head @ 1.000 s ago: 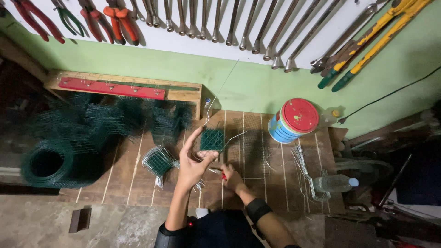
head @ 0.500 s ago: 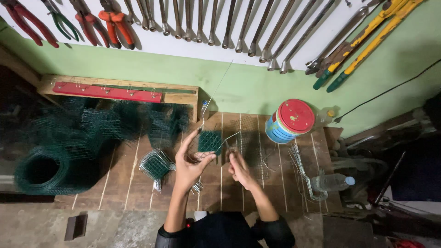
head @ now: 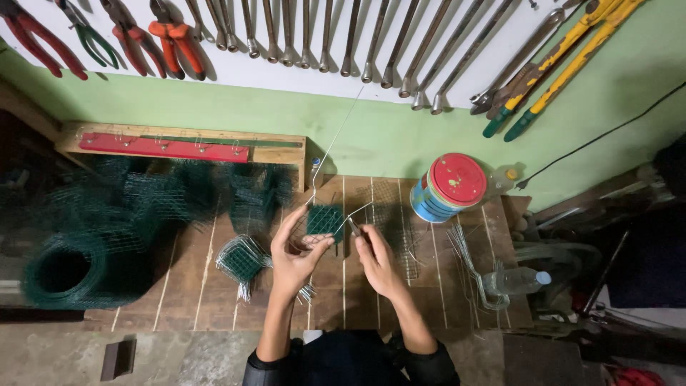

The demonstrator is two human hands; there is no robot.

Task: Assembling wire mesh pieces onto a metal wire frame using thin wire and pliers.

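- The left hand (head: 296,251), at the centre of the frame, has its fingers (head: 319,243) curled part-way shut, the tips pinching the lower edge of a small green mesh piece (head: 326,220).
- The small green mesh piece stands just above that hand, over the wooden table (head: 214,300), a little above the frame's middle.
- The right hand (head: 379,263), just right of centre, has its fingers (head: 363,241) closed round a thin tool or wire end; which of the two is too small to tell.
- A long bare wire (head: 336,139) runs from the mesh piece up toward the upper middle of the frame, and a shorter bent stretch reaches across to the right hand.
- A second folded mesh piece (head: 243,259) lies on the table just left of the left hand.
- A roll of green mesh (head: 64,271) lies at the lower left, with more mesh heaped above it.
- A round tin with a red lid (head: 449,187) stands right of centre; a clear plastic bottle (head: 516,280) lies lower right, beside loose wires.
- Pliers (head: 171,43) and long spanners (head: 350,36) hang along the top wall; yellow-handled cutters (head: 564,64) hang at the upper right.
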